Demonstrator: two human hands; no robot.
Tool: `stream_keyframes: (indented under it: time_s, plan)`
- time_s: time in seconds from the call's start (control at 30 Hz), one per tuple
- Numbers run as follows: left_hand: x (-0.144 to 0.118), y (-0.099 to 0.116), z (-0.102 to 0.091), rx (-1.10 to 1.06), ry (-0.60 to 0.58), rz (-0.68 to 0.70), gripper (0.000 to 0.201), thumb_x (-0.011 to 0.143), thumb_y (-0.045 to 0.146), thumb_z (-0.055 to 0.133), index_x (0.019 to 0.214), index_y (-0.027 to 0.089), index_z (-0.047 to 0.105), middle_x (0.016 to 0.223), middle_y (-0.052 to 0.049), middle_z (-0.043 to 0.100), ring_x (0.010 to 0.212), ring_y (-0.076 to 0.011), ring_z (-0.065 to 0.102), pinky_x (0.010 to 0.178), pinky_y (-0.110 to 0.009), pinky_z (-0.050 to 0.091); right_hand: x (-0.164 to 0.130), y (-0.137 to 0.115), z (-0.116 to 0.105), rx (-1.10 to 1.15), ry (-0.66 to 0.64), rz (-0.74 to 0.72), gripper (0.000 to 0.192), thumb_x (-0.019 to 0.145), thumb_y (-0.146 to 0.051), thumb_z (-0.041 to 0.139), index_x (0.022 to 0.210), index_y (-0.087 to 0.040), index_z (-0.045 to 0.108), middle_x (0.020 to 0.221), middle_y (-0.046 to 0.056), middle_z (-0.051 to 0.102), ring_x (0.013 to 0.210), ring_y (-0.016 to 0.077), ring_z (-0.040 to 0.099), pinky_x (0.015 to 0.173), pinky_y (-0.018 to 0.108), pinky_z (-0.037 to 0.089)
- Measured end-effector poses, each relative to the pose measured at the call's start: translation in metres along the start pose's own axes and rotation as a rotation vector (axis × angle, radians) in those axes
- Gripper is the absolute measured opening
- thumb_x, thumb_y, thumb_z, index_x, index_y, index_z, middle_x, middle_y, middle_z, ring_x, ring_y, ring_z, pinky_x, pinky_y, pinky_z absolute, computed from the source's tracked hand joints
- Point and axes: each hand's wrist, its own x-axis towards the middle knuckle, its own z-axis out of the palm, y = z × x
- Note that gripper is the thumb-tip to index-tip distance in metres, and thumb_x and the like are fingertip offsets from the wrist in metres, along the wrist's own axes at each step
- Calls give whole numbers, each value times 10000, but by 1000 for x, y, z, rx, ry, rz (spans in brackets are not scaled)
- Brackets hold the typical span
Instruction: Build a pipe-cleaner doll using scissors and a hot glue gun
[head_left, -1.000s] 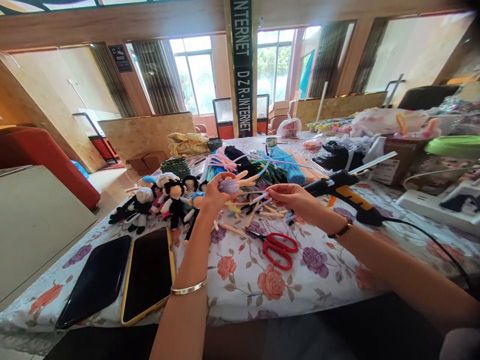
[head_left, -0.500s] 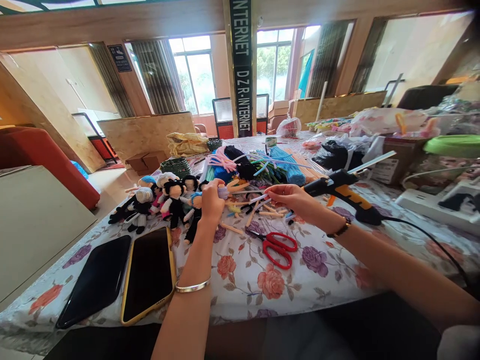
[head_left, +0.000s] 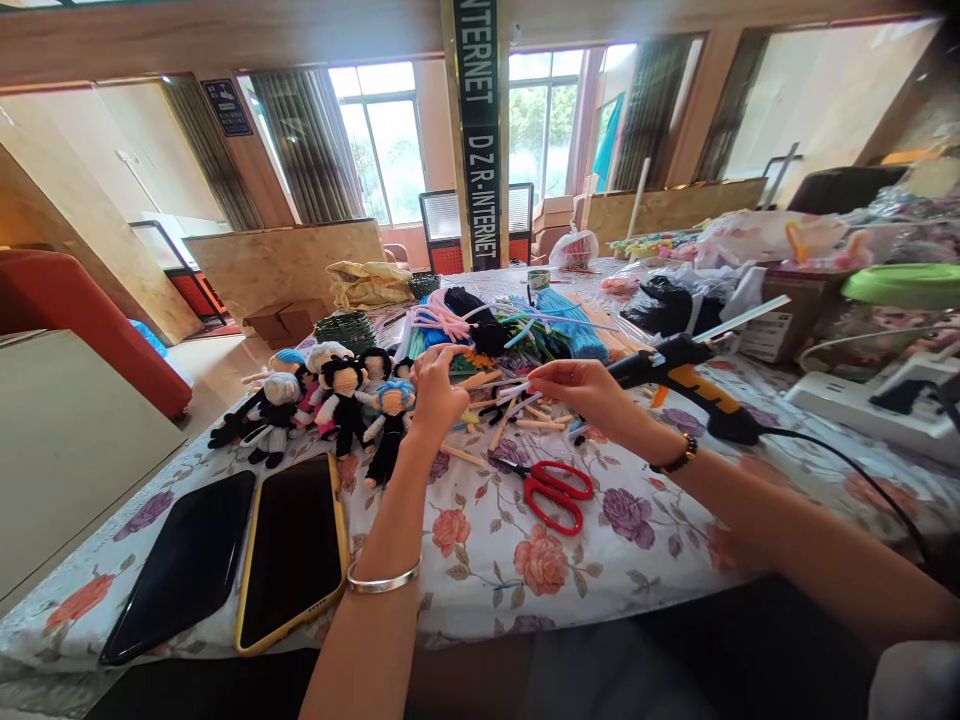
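Floral-covered worktop spanning the lower view. Two phones at 8 o'clock of the hands. Row of dolls at 9 o'clock. Glue gun at 3 o'clock. Red scissors at 6 o'clock. Left hand closed on a small piece, mostly hidden. Right hand pinching a pale pipe cleaner stretched between both hands.

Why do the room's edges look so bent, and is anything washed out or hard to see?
Head view: wide lens bows the walls and table edge; windows blow out white; both phones reflect dimly; the small piece between left hand and right hand is too small and soft to identify.
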Motion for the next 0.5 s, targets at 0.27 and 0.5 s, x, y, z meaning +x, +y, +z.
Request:
stream_keyframes:
  time_s: [0.27, 0.5]
  plan:
    - [-5, 20, 13, -679, -88, -231, 331, 692, 491, 670, 711, 162, 694, 706, -32, 657, 668, -136, 561, 667, -251, 426, -10, -4, 8, -244, 332, -290, 268, 761, -445, 638, 849, -207, 724, 825, 40, 715, 753, 189, 645, 719, 319, 503]
    - [-8, 24, 14, -1132, -392, -483, 553, 697, 635, 596, 723, 98, 727, 709, -111, 693, 641, -135, 607, 677, -272, 483, -7, -1, 6, -232, 202, -376, 206, 797, -399, 616, 847, -205, 665, 838, 26, 687, 774, 163, 626, 759, 310, 507]
